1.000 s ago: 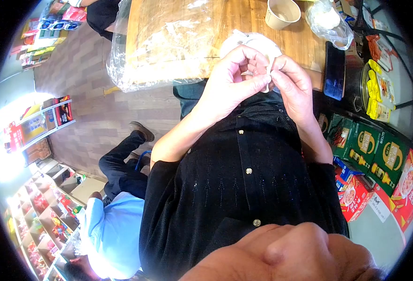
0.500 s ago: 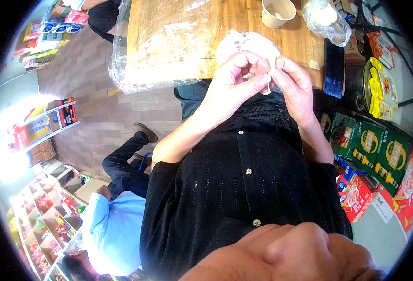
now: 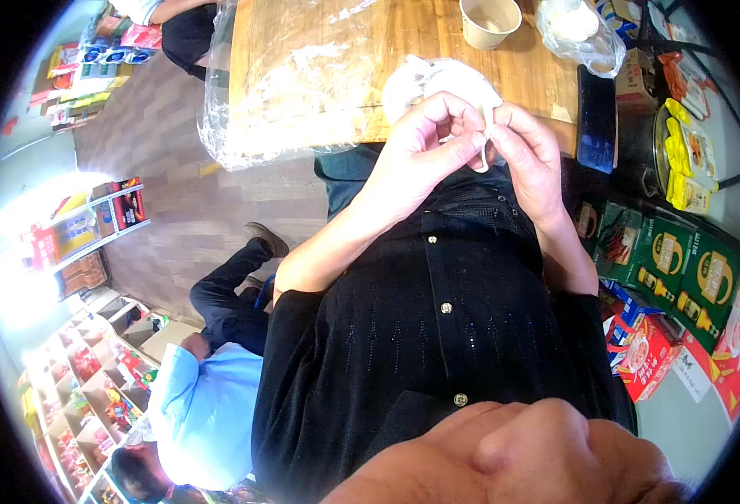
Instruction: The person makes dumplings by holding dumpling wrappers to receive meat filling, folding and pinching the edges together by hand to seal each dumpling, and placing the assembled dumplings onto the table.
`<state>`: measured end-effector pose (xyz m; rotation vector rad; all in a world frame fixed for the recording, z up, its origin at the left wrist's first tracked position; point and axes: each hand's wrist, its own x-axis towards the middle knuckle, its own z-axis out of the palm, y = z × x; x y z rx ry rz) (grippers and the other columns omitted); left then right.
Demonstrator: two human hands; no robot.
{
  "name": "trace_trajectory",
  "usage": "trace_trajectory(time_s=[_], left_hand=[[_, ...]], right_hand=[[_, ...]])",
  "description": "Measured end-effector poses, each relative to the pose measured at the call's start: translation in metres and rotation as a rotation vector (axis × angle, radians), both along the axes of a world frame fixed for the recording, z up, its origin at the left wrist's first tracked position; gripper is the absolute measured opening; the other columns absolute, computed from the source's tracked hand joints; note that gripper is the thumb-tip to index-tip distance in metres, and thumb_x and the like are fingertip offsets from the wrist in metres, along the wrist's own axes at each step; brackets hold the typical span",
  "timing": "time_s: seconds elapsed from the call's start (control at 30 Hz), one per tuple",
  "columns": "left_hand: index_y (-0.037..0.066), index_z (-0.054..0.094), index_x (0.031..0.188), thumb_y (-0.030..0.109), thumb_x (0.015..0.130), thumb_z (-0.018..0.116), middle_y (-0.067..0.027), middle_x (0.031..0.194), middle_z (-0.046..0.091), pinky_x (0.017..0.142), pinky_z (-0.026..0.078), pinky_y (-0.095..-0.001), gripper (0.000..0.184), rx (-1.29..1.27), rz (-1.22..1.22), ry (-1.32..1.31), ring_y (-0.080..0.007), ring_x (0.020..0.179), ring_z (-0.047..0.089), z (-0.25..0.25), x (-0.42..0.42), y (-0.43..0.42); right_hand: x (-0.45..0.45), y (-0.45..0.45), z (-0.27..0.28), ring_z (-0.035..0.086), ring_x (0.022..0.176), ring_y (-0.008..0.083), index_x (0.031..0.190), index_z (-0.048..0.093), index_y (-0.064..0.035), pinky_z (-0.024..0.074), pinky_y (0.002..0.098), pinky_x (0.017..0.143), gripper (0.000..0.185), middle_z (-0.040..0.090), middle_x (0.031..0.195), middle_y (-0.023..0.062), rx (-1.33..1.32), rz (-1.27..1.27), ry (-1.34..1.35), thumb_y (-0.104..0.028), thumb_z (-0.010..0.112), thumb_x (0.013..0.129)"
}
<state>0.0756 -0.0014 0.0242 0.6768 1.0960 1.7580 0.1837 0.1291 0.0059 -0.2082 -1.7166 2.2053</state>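
Head view: pale strip (image 3: 485,157) pinched by left hand (image 3: 433,141) and right hand (image 3: 528,151), long axis from table (image 3: 420,34) toward shirt (image 3: 370,353).

View shifts slightly; cup (image 3: 490,21) sits further left in frame. Head (image 3: 137,474) of blue-shirted person (image 3: 206,412) shows more fully.

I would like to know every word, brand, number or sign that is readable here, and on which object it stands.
No text can be quoted with certainty.
Green cardboard boxes: pale printing, too blurred.
Red cardboard box: white characters, too blurred.
Yellow plastic packets: printing too small.
Red-and-black box on the view's left: printing too small.
Pale, thin piece between left hand and right hand: no writing visible.
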Motion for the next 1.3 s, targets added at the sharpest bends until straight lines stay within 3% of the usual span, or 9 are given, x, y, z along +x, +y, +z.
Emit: trace_trajectory(time_s=[0.1, 0.6, 0.8, 0.93, 1.03, 1.13, 1.2, 1.23, 1.3], left_hand=[[0.003, 0.053, 0.097, 0.008, 0.093, 0.057, -0.0039, 0.089, 0.057, 0.073, 0.047, -0.0231, 0.008, -0.014, -0.002, -0.031, -0.0095, 0.080, 0.056, 0.001, 0.002, 0.002], [0.003, 0.055, 0.100, 0.008, 0.093, 0.056, -0.0024, 0.088, 0.059, 0.070, 0.046, -0.0217, 0.009, -0.009, 0.022, -0.032, -0.0081, 0.076, 0.056, -0.003, 0.004, 0.006], [0.003, 0.054, 0.111, 0.008, 0.087, 0.064, -0.0032, 0.103, 0.057, 0.079, 0.045, -0.0223, 0.026, 0.015, 0.034, 0.084, -0.0097, 0.094, 0.054, -0.003, 0.007, 0.003], [0.005, 0.049, 0.126, 0.020, 0.067, 0.082, -0.0118, 0.134, 0.044, 0.099, 0.038, -0.0370, 0.069, 0.001, 0.172, 1.007, -0.0236, 0.124, 0.042, -0.007, 0.003, -0.006], [0.005, 0.052, 0.124, 0.017, 0.068, 0.080, -0.0133, 0.131, 0.050, 0.098, 0.039, -0.0364, 0.064, -0.012, 0.290, 1.144, -0.0236, 0.120, 0.047, -0.002, 0.012, -0.004], [0.003, 0.060, 0.116, 0.007, 0.074, 0.075, -0.0131, 0.116, 0.061, 0.090, 0.045, -0.0322, 0.045, 0.020, 0.354, 1.130, -0.0216, 0.106, 0.058, -0.006, 0.006, -0.006], [0.000, 0.064, 0.106, -0.001, 0.079, 0.068, -0.0121, 0.102, 0.067, 0.080, 0.049, -0.0281, 0.027, 0.034, 0.323, 0.977, -0.0200, 0.087, 0.065, -0.003, 0.003, -0.013], [-0.001, 0.066, 0.101, -0.001, 0.083, 0.064, -0.0103, 0.095, 0.068, 0.076, 0.050, -0.0264, 0.018, 0.025, 0.351, 0.939, -0.0169, 0.081, 0.065, 0.002, 0.002, -0.013], [-0.001, 0.067, 0.100, -0.001, 0.084, 0.064, -0.0091, 0.094, 0.068, 0.076, 0.049, -0.0257, 0.017, -0.034, 0.317, 0.784, -0.0152, 0.081, 0.064, 0.009, 0.001, -0.016]], right_hand=[[0.001, 0.000, 0.004, 0.048, 0.063, 0.0055, 0.078, 0.052, -0.0014, 0.0392, 0.0205, 0.058, 0.020, 0.051, 0.070, -0.0001, 0.008, -0.045, 0.001, -0.013, 0.052, 0.094], [0.011, -0.001, 0.005, 0.055, 0.076, 0.0053, 0.096, 0.051, -0.0026, 0.0446, 0.0196, 0.066, 0.006, 0.056, 0.085, 0.0004, 0.078, -0.002, -0.014, -0.006, 0.054, 0.093], [0.009, 0.004, 0.005, 0.056, 0.079, 0.0057, 0.101, 0.049, -0.0023, 0.0455, 0.0212, 0.072, 0.011, 0.057, 0.090, 0.0019, -0.014, -0.071, -0.036, 0.000, 0.049, 0.090], [0.005, 0.004, 0.006, 0.057, 0.081, 0.0090, 0.112, 0.047, -0.0015, 0.0468, 0.0244, 0.071, 0.021, 0.058, 0.093, 0.0040, -0.286, -0.137, 0.010, -0.002, 0.045, 0.091], [0.003, 0.003, 0.017, 0.058, 0.082, 0.0140, 0.123, 0.041, -0.0010, 0.0489, 0.0270, 0.071, 0.032, 0.057, 0.098, 0.0081, -0.546, -0.101, 0.033, -0.002, 0.044, 0.092], [0.002, 0.002, 0.024, 0.058, 0.081, 0.0134, 0.125, 0.039, -0.0006, 0.0487, 0.0271, 0.070, 0.034, 0.057, 0.096, 0.0082, -0.524, -0.098, 0.020, -0.004, 0.045, 0.092], [0.007, 0.011, 0.027, 0.057, 0.079, 0.0121, 0.123, 0.043, 0.0004, 0.0464, 0.0249, 0.070, 0.031, 0.057, 0.094, 0.0076, -0.365, -0.101, -0.031, -0.004, 0.045, 0.093], [0.011, 0.018, 0.021, 0.056, 0.079, 0.0113, 0.121, 0.046, 0.0008, 0.0453, 0.0236, 0.070, 0.028, 0.057, 0.094, 0.0073, -0.084, -0.161, -0.054, -0.005, 0.046, 0.093], [0.011, 0.017, 0.022, 0.056, 0.082, 0.0109, 0.112, 0.053, 0.0014, 0.0439, 0.0228, 0.076, 0.024, 0.058, 0.097, 0.0056, 0.209, -0.279, 0.009, -0.011, 0.052, 0.092]])
